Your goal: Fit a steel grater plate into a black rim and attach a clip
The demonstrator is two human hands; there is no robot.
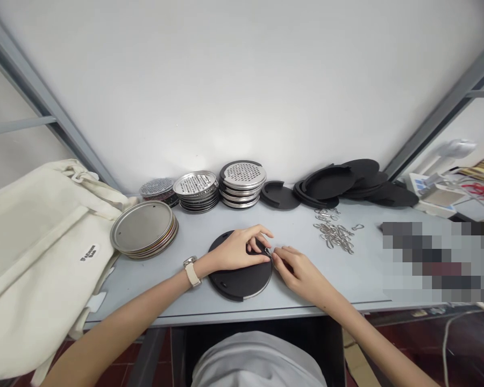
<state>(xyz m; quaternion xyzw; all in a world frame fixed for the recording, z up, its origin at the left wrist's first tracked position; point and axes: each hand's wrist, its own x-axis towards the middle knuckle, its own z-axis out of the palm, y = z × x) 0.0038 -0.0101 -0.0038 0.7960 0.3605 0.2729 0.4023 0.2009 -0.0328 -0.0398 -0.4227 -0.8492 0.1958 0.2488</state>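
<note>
A round black holder (242,279) lies on the table in front of me, with a silver rim showing along its lower right edge. My left hand (237,248) lies across its top, fingers curled and thumb stretched toward the right edge, gripping it there. A small metal clip (268,251) sits at that edge between my two hands. My right hand (300,271) is closed in a pinch at the clip, its fingertips beside the holder's edge. Part of the clip is covered by fingers. To the right lies a pile of metal clips (335,236).
Along the wall stand stacks of perforated grater discs (243,176) and black holders (331,185). Plain metal discs (143,228) are stacked at left, beside a cream bag (36,252). A white device (433,194) stands at right, near a blurred-out patch.
</note>
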